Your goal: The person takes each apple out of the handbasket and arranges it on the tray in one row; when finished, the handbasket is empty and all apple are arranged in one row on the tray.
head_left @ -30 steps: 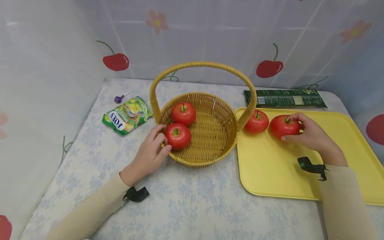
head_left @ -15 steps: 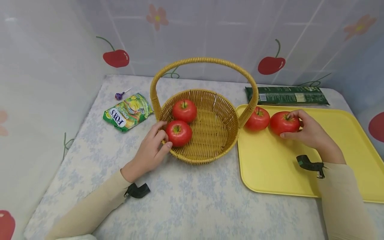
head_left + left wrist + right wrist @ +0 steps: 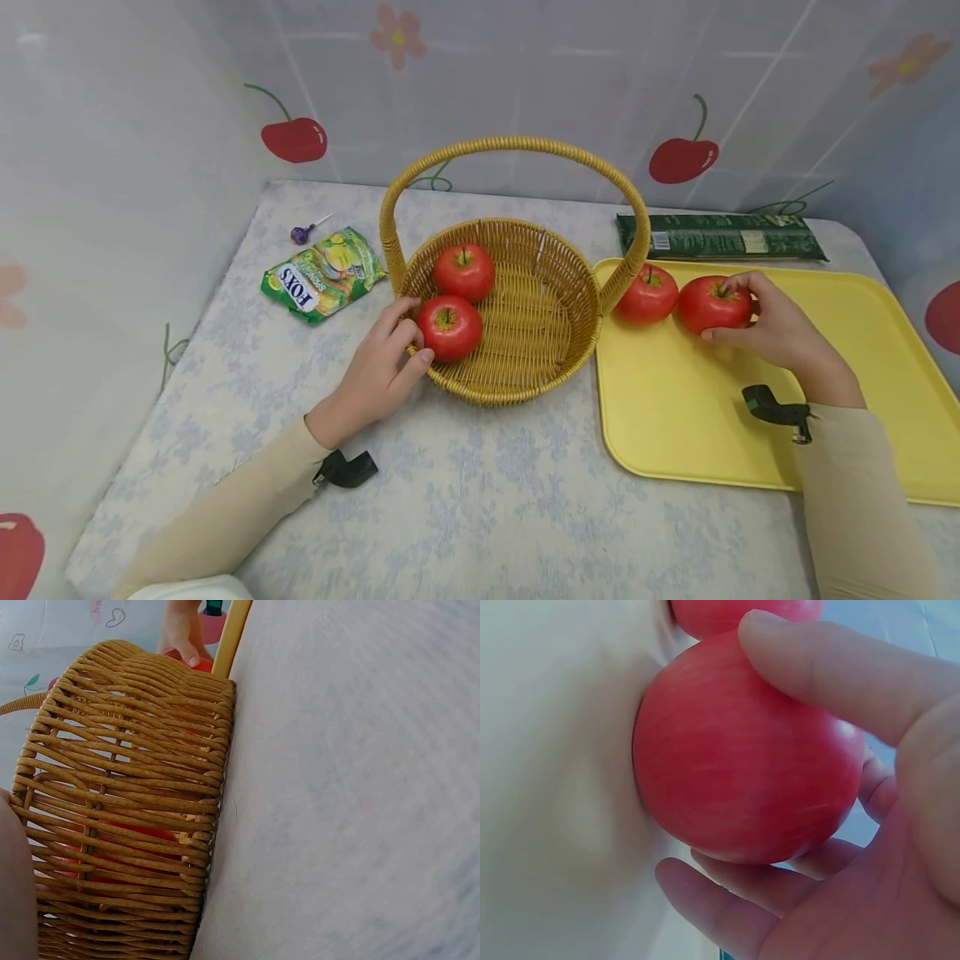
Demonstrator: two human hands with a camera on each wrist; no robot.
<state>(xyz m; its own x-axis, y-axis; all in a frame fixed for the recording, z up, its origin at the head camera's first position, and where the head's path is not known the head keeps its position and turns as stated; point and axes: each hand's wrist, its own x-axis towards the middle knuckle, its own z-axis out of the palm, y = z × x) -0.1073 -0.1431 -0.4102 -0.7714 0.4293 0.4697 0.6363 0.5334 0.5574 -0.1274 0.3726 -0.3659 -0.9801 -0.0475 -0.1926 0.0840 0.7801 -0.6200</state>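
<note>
A yellow wicker basket (image 3: 528, 342) with a tall arched handle stands mid-table, holding a rear red apple (image 3: 463, 272) and a front red apple (image 3: 450, 331) at its left side. My left hand (image 3: 371, 372) grips the basket's left rim, fingers over the edge beside the front apple. In the left wrist view the woven wall (image 3: 127, 780) fills much of the picture. On the yellow tray (image 3: 675, 417), my right hand (image 3: 791, 335) holds a red apple (image 3: 742, 757), thumb on one side and fingers round the other. Another red apple (image 3: 647, 296) sits to its left, partly behind the basket handle.
A green Fox's candy bag (image 3: 324, 275) lies left of the basket, with a purple lollipop (image 3: 303, 234) behind it. Along the back right lies a long dark green packet (image 3: 720, 237). A patterned curtain (image 3: 510, 92) rises behind the table.
The scene sits slightly higher in the head view. Both hands keep their places, the left on the basket rim and the right on the apple, which remains on the tray.
</note>
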